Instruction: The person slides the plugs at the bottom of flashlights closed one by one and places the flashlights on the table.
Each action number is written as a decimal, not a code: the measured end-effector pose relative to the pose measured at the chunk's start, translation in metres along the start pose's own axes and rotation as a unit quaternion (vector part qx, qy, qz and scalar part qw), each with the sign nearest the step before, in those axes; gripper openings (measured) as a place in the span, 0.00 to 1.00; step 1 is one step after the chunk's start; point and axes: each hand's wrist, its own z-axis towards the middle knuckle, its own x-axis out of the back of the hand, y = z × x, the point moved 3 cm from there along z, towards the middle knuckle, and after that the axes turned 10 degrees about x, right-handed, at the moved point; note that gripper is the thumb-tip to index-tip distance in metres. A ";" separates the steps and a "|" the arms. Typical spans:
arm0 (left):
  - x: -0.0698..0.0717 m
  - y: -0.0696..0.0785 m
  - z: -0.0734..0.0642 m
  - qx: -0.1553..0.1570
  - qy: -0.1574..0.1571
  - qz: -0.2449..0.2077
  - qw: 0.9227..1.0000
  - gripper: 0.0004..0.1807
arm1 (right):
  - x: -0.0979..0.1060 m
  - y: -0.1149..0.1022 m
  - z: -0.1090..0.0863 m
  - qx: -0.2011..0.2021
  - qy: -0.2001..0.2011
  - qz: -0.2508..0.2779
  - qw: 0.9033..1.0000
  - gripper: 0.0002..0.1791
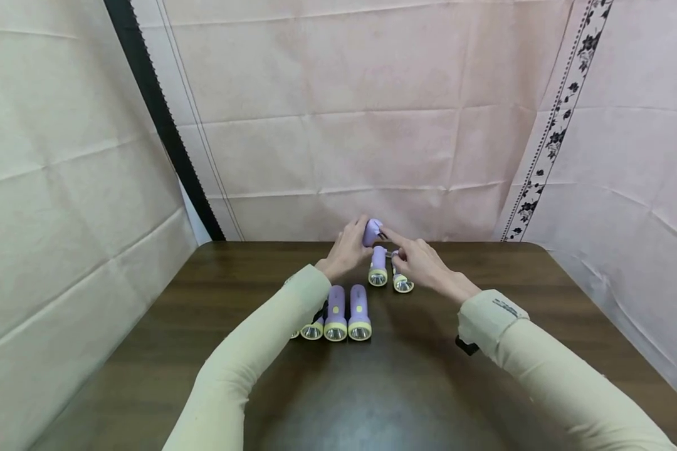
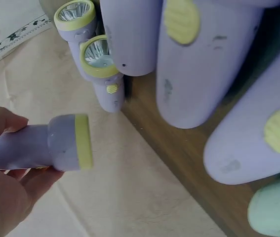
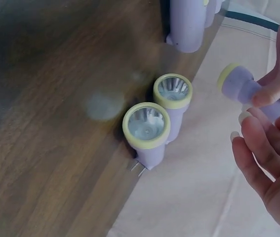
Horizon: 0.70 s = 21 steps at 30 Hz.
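My left hand (image 1: pixel 346 250) grips a purple flashlight (image 1: pixel 371 232) with a yellow rim above the table's far edge. In the left wrist view the flashlight's barrel (image 2: pixel 36 143) lies between thumb and fingers, its rim outward. Thin metal prongs (image 1: pixel 381 235) stick out from the flashlight. My right hand (image 1: pixel 425 263) is beside it, index finger extended to the prongs, other fingers bent loosely. In the right wrist view both hands meet around the flashlight's tail, partly hiding it. Two more flashlights (image 3: pixel 146 128) lie below the right hand, the nearer one with its prongs (image 3: pixel 139 169) out.
Several purple flashlights (image 1: pixel 358 313) lie side by side left of centre on the brown wooden table (image 1: pixel 338 401), some partly hidden behind the left sleeve (image 1: pixel 271 326). Pale cloth (image 1: pixel 372 150) hangs behind the table and on both sides.
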 end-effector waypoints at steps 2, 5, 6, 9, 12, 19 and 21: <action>0.002 0.000 0.000 -0.008 0.008 -0.011 1.000 0.26 | 0.001 -0.002 0.002 -0.004 -0.007 0.017 1.000 0.38; 0.003 0.000 -0.001 -0.024 0.013 -0.022 0.999 0.25 | 0.003 -0.004 0.003 -0.017 -0.023 0.044 0.999 0.40; 0.002 0.001 -0.001 -0.029 0.012 -0.023 0.999 0.25 | 0.004 -0.004 0.003 -0.022 -0.027 0.049 0.998 0.40; 0.000 0.003 -0.003 -0.040 0.008 -0.025 0.999 0.25 | 0.005 -0.005 0.002 -0.037 -0.039 0.050 0.997 0.41; -0.001 0.005 -0.005 -0.043 0.006 -0.022 0.999 0.25 | 0.005 -0.004 0.001 -0.047 -0.046 0.054 0.996 0.42; -0.004 0.009 -0.007 -0.052 -0.024 -0.013 0.998 0.25 | 0.004 -0.002 -0.001 -0.061 -0.051 0.080 0.994 0.42; -0.004 0.009 -0.005 -0.059 -0.037 0.002 0.998 0.25 | 0.004 -0.001 -0.002 -0.064 -0.057 0.081 0.993 0.41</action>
